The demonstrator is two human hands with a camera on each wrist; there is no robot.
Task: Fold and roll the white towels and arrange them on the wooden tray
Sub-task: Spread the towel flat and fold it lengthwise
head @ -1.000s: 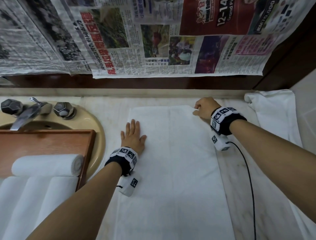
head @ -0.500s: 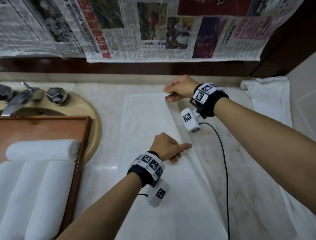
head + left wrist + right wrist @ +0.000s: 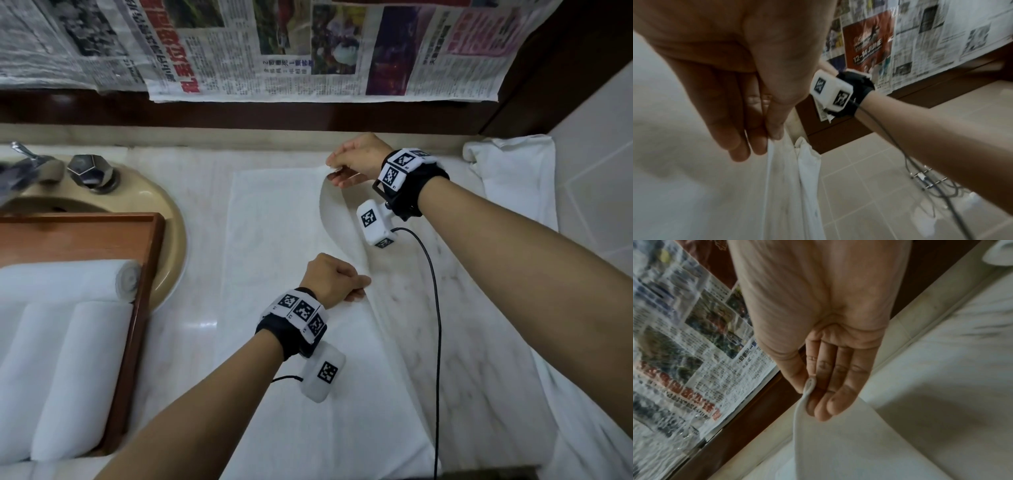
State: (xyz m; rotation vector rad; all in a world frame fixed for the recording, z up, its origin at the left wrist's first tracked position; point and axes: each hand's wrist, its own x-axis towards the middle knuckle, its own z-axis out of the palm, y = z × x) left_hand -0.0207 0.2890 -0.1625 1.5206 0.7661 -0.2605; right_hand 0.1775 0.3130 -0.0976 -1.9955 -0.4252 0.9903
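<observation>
Head view: white towel (image 3: 274,260) lies flat on the marble counter (image 3: 455,308), right edge lifted, right hand (image 3: 356,159) and left hand (image 3: 334,277) each pinching it; wooden tray (image 3: 144,274) over the sink (image 3: 171,233) holds rolled towels (image 3: 65,342), newspaper (image 3: 308,51) on the wall. Left wrist view: thumb and fingers (image 3: 735,138) pinch the towel edge over tiled floor (image 3: 869,178). Right wrist view: thumb and fingers (image 3: 824,402) pinch the towel corner above the counter.

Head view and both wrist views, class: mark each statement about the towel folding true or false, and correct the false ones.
1. Both hands pinch the flat towel's right edge. True: left hand, right hand.
2. The wooden tray holds no towels. False: rolled towels lie on it.
3. The tray sits over the sink. True.
4. Another towel lies at the far right. True.
5. The wall is bare tile. False: newspaper hangs there.
</observation>
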